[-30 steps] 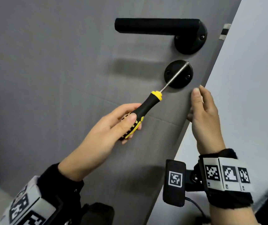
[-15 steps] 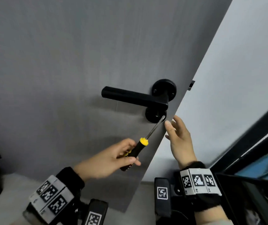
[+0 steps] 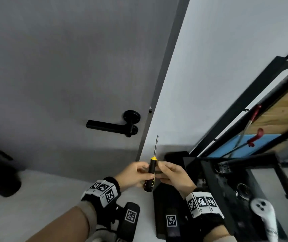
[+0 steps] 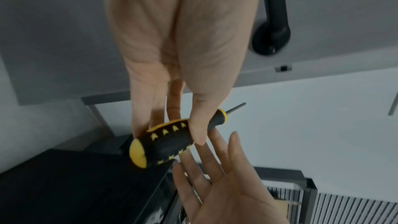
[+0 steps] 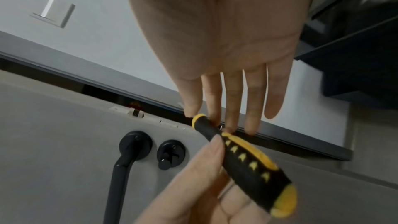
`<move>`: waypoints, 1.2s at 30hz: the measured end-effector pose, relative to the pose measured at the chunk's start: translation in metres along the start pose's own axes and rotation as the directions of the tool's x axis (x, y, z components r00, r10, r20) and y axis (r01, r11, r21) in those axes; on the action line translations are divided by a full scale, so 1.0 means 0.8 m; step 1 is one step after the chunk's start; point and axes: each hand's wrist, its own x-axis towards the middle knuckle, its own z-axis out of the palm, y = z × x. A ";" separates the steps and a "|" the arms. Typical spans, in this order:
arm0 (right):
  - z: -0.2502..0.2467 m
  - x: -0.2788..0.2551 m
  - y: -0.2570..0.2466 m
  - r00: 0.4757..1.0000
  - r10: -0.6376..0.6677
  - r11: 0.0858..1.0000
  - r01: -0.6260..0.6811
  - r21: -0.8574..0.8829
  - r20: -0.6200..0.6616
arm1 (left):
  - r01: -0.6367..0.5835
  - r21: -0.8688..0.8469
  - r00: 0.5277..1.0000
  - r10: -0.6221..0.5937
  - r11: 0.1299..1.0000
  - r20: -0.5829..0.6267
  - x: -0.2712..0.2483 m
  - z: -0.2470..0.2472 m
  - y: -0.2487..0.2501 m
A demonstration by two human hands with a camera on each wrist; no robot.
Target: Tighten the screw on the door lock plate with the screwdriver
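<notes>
Black-and-yellow screwdriver (image 3: 150,173) stands shaft-up, pinched in the left hand (image 3: 134,174), right hand (image 3: 173,175) with straight fingers touching its handle; the lock plate (image 3: 134,130) lies up-left, well apart.

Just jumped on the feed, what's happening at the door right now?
The person's left hand grips the black-and-yellow screwdriver by its handle, shaft pointing up, away from the door. The right hand is open, its straight fingers reaching to the handle's neck; it looks like a hand-over. The tip touches nothing. The round lock plate sits beside the lever handle, with nothing on it.
</notes>
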 end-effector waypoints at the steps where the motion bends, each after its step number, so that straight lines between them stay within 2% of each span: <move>1: -0.010 -0.009 0.000 0.999 0.015 1.000 -0.014 0.018 -0.045 | 0.026 0.005 1.000 -0.026 1.000 0.006 0.001 0.014 0.011; 4: -0.033 -0.031 0.008 0.984 0.079 0.995 -0.069 0.068 -0.158 | 0.068 0.070 0.997 -0.070 0.995 0.028 0.006 0.055 0.025; 8: -0.072 -0.048 0.041 0.940 0.186 0.983 -0.177 0.058 -0.286 | 0.090 0.150 0.990 -0.104 0.985 0.093 0.027 0.116 0.035; 13: -0.119 -0.065 0.096 0.820 0.281 0.949 -0.315 0.017 -0.498 | 0.176 0.213 0.961 -0.215 0.961 0.175 0.061 0.186 0.007; 17: -0.158 -0.063 0.139 0.764 0.339 0.902 -0.429 -0.040 -0.549 | 0.265 0.204 0.930 -0.306 0.942 0.203 0.084 0.237 -0.012; 21: -0.198 -0.041 0.172 0.761 0.380 0.850 -0.511 -0.125 -0.525 | 0.407 0.075 0.892 -0.414 0.910 0.183 0.111 0.272 -0.025; 24: -0.220 -0.029 0.182 0.741 0.413 0.800 -0.573 -0.178 -0.529 | 0.443 0.004 0.891 -0.441 0.896 0.104 0.122 0.259 -0.036; 26: -0.231 -0.020 0.188 0.747 0.420 0.764 -0.598 -0.244 -0.515 | 0.473 -0.082 0.881 -0.471 0.877 0.043 0.124 0.231 -0.054; 30: -0.240 -0.011 0.187 0.771 0.385 0.710 -0.599 -0.371 -0.507 | 0.546 -0.229 0.807 -0.579 0.806 -0.113 0.099 0.158 -0.093; 33: -0.241 -0.010 0.186 0.779 0.375 0.696 -0.595 -0.403 -0.503 | 0.565 -0.267 0.757 -0.619 0.781 -0.209 0.088 0.125 -0.112; 36: -0.237 -0.012 0.175 0.783 0.337 0.704 -0.578 -0.412 -0.523 | 0.565 -0.236 0.757 -0.610 0.791 -0.235 0.083 0.122 -0.098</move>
